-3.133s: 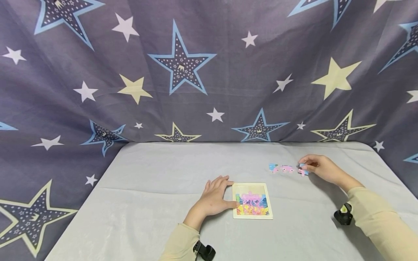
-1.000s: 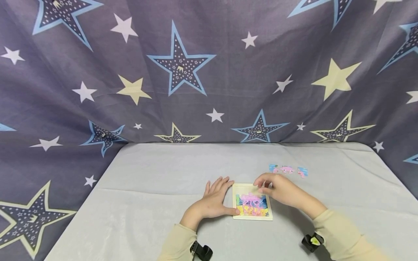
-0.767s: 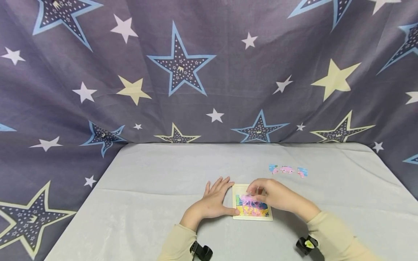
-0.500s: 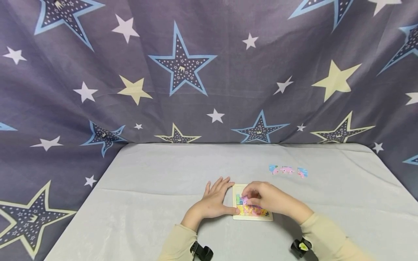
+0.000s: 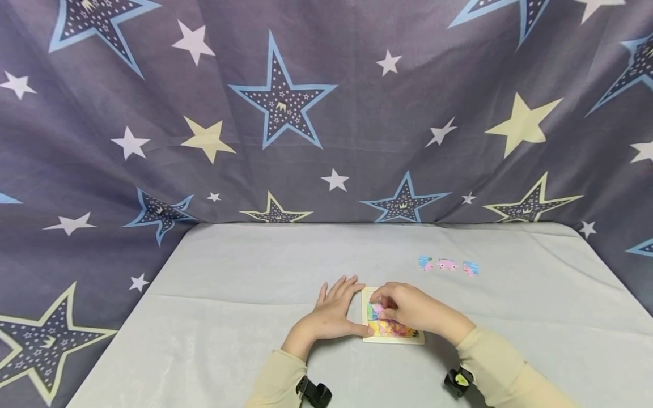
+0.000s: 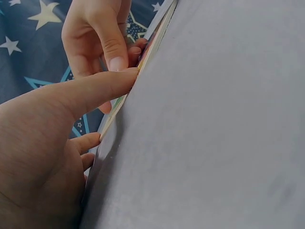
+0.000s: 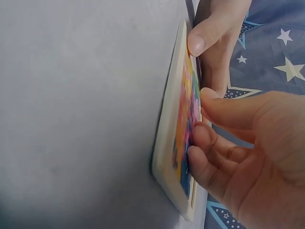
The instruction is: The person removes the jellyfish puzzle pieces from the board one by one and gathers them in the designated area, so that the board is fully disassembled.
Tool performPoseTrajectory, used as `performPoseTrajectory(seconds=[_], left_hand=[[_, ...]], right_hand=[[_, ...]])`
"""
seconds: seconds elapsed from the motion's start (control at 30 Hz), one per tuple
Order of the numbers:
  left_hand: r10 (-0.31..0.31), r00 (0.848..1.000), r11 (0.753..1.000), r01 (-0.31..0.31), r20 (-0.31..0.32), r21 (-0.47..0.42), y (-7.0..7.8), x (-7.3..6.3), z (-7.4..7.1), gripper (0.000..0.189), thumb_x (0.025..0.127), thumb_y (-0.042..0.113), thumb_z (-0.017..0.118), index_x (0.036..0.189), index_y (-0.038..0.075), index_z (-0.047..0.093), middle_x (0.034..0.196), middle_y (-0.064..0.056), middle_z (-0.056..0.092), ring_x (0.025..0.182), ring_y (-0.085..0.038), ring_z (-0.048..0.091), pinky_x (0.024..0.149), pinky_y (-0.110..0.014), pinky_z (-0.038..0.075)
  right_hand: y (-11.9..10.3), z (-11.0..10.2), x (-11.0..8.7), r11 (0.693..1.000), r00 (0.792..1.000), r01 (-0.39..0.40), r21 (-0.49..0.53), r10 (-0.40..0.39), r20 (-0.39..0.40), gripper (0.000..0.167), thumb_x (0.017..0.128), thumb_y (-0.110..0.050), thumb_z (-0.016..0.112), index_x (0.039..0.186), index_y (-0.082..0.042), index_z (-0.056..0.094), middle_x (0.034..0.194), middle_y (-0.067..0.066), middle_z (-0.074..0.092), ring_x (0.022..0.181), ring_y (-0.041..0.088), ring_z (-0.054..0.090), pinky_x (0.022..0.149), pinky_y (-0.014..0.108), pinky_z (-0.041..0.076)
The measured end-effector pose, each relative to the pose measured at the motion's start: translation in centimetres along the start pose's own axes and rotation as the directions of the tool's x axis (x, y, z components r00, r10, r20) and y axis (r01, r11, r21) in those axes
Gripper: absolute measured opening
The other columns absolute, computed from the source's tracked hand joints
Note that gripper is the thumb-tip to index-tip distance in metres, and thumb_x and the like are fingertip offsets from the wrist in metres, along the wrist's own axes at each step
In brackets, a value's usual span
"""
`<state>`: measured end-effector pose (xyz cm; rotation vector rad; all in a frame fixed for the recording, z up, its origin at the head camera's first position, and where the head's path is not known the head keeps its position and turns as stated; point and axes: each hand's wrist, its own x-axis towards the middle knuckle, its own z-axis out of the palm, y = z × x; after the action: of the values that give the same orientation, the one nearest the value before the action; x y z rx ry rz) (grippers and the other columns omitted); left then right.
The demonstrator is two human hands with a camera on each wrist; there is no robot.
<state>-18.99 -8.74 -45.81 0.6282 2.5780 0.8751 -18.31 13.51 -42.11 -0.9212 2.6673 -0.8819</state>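
A square jigsaw tray (image 5: 393, 340) with a pale rim lies flat on the cloth, holding colourful puzzle pieces. My left hand (image 5: 329, 314) rests along its left side, fingers spread; the index fingertip is at the upper left corner and the thumb is on the lower left rim. Over the tray's upper part, my right hand (image 5: 408, 306) touches the pieces with bent fingertips, hiding much of the picture. In the right wrist view these fingertips meet the puzzle's surface (image 7: 183, 129), with no loose piece visible between them.
Three loose puzzle pieces lie in a row behind and right of the tray: a blue-and-pink one (image 5: 425, 263), a pink one with eyes (image 5: 448, 264) and another blue-and-pink one (image 5: 471, 268). A star-patterned curtain (image 5: 326, 113) stands behind the grey cloth (image 5: 229, 328).
My right hand has let go of the rightmost loose piece, come left to the tray and slid leftward across its pieces. My left hand has stayed at the tray's left side.
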Motion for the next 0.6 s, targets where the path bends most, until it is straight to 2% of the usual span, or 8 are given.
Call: performPoseTrajectory(seconds=[0.23,0.43,0.6], left_hand=[[0.005,1.000,1.000,-0.005,-0.010,-0.003,0.2,-0.1,-0.2,0.095,0.077,0.049,0.081,0.155,0.018,0.036,0.172,-0.007,0.018,0.161,-0.031,0.005,0.126,-0.061,-0.010],[0.021,1.000,1.000,-0.021,-0.001,-0.018,0.8,-0.5,-0.7,0.093,0.078,0.046,0.080,0.154,0.014,0.037,0.171,-0.011,0.020,0.160,-0.036,0.007,0.125,-0.065,-0.008],[0.014,1.000,1.000,-0.014,0.005,-0.019,1.0,-0.7,-0.8,0.093,0.079,0.047,0.081,0.155,0.015,0.037,0.171,-0.009,0.019,0.160,-0.034,0.007,0.126,-0.064,-0.008]], right_hand=[[-0.3,-0.1,0.2,0.999,1.000,0.023,-0.029,-0.023,0.001,0.025,0.088,-0.009,0.077,0.112,-0.006,0.075,0.082,-0.007,0.058,0.072,0.002,0.048,0.066,0.019,0.045],[-0.1,0.1,0.4,0.999,1.000,0.012,-0.032,-0.012,-0.014,0.021,0.089,-0.006,0.075,0.110,-0.006,0.076,0.080,-0.006,0.058,0.071,0.002,0.047,0.065,0.019,0.043],[0.1,0.4,0.5,0.999,0.999,0.006,-0.032,-0.007,-0.036,0.015,0.090,-0.007,0.075,0.105,-0.006,0.075,0.078,-0.007,0.057,0.070,0.002,0.045,0.064,0.019,0.041]])
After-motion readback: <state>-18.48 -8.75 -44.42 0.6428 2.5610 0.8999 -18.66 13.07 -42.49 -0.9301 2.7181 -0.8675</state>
